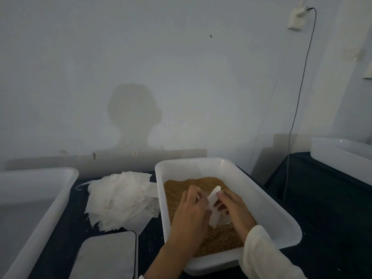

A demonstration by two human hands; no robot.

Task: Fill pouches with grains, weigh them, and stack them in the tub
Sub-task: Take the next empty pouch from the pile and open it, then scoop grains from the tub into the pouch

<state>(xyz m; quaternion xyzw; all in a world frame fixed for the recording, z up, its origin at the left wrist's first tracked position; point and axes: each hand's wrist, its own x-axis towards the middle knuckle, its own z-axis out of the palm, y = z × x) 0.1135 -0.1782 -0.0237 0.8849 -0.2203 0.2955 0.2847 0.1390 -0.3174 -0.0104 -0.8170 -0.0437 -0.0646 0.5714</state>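
White plastic tub on the dark bench is half full of brown grains. Over the grains, left hand and right hand each have a pinching grip on one thin white pouch. Left of the tub: a loose pile of flat pouches, a scale, and an empty tub.

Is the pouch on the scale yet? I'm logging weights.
No, both hands, left and right, hold the pouch over the grains; scale bare.

A dim, makeshift packing room: bare wall, dark table, white tubs, piled empty pouches.
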